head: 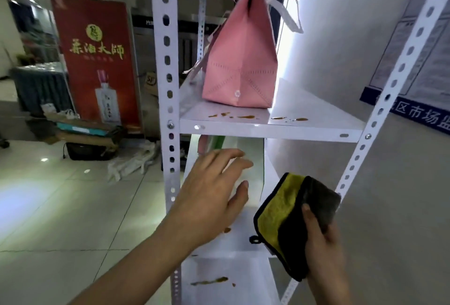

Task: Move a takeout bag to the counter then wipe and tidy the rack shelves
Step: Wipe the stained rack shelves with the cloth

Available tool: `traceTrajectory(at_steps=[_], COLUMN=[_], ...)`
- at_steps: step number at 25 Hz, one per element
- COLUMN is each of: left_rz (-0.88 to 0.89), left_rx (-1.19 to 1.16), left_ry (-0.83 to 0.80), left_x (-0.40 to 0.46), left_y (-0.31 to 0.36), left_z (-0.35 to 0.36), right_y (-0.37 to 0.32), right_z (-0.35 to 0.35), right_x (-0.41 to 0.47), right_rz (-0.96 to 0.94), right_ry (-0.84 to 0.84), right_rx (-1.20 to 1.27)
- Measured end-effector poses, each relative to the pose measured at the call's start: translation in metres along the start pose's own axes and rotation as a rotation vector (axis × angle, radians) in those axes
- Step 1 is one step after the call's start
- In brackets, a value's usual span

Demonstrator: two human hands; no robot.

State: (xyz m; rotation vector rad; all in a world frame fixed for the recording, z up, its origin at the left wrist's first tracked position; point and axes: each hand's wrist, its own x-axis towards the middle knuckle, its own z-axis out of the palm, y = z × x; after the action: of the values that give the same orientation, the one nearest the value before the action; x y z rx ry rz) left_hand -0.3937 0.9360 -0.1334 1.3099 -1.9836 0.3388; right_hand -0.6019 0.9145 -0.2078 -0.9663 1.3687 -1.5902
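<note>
A white metal rack (165,85) stands in front of me. A pink takeout bag (241,61) sits upright on the upper shelf (267,128), and brown spill drops (243,117) lie along that shelf's front edge. On the shelf below stands a white bag (253,156) with green print. My left hand (214,190) reaches toward it with fingers spread, holding nothing. My right hand (321,239) grips a folded yellow and black cloth (292,217) in front of the rack. More brown stains show on the middle shelf (227,230) and the lowest shelf (211,281).
A red standing banner (95,61) and stacked boxes (85,129) are on the tiled floor to the left. White bags (131,161) lie on the floor by the rack's left post. A wall with a blue notice board (414,85) is close on the right.
</note>
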Motion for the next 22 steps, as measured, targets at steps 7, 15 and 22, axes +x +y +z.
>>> traceTrajectory(at_steps=[7, 15, 22], left_rz=[-0.081, -0.064, -0.08], left_rx=[0.214, 0.193, 0.078], left_ry=[0.157, 0.246, 0.467], left_x=[0.01, 0.002, 0.006], left_y=[-0.025, -0.043, -0.067], left_z=[-0.031, -0.011, -0.023], right_y=[-0.148, -0.181, -0.166], right_z=[-0.006, 0.031, 0.03], right_x=[-0.013, 0.058, 0.067], right_rz=[-0.707, -0.856, -0.831], right_ry=[0.135, -0.146, -0.353], right_rx=[-0.208, -1.3, -1.035])
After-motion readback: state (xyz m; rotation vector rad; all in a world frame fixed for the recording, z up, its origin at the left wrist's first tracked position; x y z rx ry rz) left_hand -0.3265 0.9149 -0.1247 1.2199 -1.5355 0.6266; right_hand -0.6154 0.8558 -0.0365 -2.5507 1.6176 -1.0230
